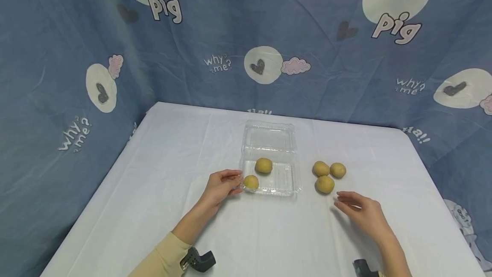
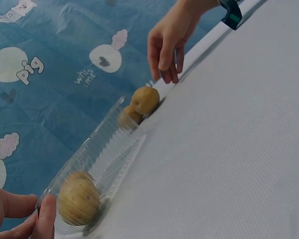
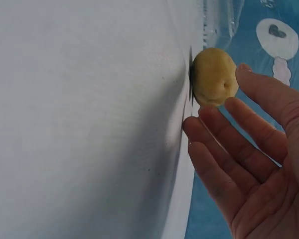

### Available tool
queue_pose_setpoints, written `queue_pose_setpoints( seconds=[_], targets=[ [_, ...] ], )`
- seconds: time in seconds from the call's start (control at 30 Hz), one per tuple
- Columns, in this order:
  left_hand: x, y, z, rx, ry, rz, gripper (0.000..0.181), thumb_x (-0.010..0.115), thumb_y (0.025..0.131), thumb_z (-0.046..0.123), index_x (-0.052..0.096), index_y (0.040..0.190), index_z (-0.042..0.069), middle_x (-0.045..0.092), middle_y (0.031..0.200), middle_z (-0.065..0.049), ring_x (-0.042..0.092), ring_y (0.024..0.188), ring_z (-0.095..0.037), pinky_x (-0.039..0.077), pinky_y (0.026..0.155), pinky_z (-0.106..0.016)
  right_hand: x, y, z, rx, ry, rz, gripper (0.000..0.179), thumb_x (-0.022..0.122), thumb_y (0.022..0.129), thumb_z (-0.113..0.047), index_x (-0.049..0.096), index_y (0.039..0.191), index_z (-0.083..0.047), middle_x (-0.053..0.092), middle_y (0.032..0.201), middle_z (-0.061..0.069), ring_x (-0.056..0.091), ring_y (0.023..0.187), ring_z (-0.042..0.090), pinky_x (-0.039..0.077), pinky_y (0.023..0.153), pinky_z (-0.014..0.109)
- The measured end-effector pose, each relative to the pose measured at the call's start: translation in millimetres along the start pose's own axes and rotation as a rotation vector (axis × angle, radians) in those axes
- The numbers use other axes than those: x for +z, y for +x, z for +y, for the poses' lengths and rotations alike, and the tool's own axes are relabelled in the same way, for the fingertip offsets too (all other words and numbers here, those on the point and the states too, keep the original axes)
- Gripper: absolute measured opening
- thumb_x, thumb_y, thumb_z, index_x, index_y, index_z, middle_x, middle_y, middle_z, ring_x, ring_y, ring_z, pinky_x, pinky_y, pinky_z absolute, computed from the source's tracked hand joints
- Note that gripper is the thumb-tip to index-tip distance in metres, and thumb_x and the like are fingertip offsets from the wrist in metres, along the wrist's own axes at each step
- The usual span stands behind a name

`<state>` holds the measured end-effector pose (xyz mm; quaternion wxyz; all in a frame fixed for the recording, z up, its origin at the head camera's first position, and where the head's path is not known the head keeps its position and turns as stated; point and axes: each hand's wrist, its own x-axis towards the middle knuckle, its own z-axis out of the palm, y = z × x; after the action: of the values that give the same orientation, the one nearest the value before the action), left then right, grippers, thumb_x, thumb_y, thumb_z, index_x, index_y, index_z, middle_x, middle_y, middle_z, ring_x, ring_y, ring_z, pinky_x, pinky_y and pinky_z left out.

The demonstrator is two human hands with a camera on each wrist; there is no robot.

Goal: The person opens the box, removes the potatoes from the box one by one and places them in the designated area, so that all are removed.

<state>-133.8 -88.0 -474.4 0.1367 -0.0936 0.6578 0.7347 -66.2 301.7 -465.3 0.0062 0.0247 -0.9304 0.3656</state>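
A clear plastic clamshell container (image 1: 282, 178) lies opened flat on the table, its lid folded back toward the far side. Two potatoes sit in its tray: one potato (image 1: 263, 165) near the middle, another potato (image 1: 251, 182) in the near left corner. My left hand (image 1: 221, 188) pinches the tray's left rim between thumb and fingers, as the left wrist view also shows. To the right of the container, three potatoes (image 1: 325, 184) lie grouped on the cloth. Just right of and nearer than them, my right hand (image 1: 363, 213) hovers with relaxed, parted fingers, holding nothing.
A white cloth covers the table (image 1: 161, 148). Behind it and along the sides hangs a blue printed curtain (image 1: 215, 20). Dark straps (image 1: 197, 260) are worn on both wrists.
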Motion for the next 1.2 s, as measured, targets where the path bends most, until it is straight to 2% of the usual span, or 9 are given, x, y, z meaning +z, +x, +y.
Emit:
queue_pose_setpoints(
  seconds=[0.43, 0.87, 1.2],
  targets=[
    [-0.2, 0.7, -0.2, 0.0, -0.006, -0.009, 0.03, 0.068, 0.091, 0.002, 0.062, 0.118, -0.009, 0.059, 0.101, -0.015, 0.065, 0.081, -0.016, 0.061, 0.077, -0.03, 12, -7.6, -19, -0.062, 0.088, -0.019, 0.031, 0.077, 0.086, -0.02, 0.07, 0.111, -0.003, 0.072, 0.103, 0.004, 0.068, 0.095, 0.02, 0.058, 0.082, 0.025],
    [-0.5, -0.5, -0.1, 0.002, -0.002, -0.011, 0.028, 0.067, 0.091, 0.001, 0.062, 0.117, -0.009, 0.06, 0.1, -0.015, 0.065, 0.08, -0.017, 0.061, 0.076, -0.03, 30, -4.5, -35, -0.151, 0.145, -0.036, 0.029, 0.079, 0.084, -0.016, 0.071, 0.11, -0.004, 0.072, 0.102, 0.002, 0.069, 0.093, 0.018, 0.059, 0.083, 0.03],
    [-0.6, -0.5, 2.3, -0.011, 0.007, -0.008, 0.031, 0.068, 0.091, 0.003, 0.062, 0.119, -0.009, 0.059, 0.103, -0.015, 0.064, 0.082, -0.017, 0.06, 0.079, -0.031, 39, -1.2, -44, -0.216, 0.212, -0.05, 0.03, 0.078, 0.085, -0.014, 0.07, 0.11, -0.002, 0.071, 0.105, 0.007, 0.069, 0.094, 0.019, 0.059, 0.083, 0.028]
  ],
)
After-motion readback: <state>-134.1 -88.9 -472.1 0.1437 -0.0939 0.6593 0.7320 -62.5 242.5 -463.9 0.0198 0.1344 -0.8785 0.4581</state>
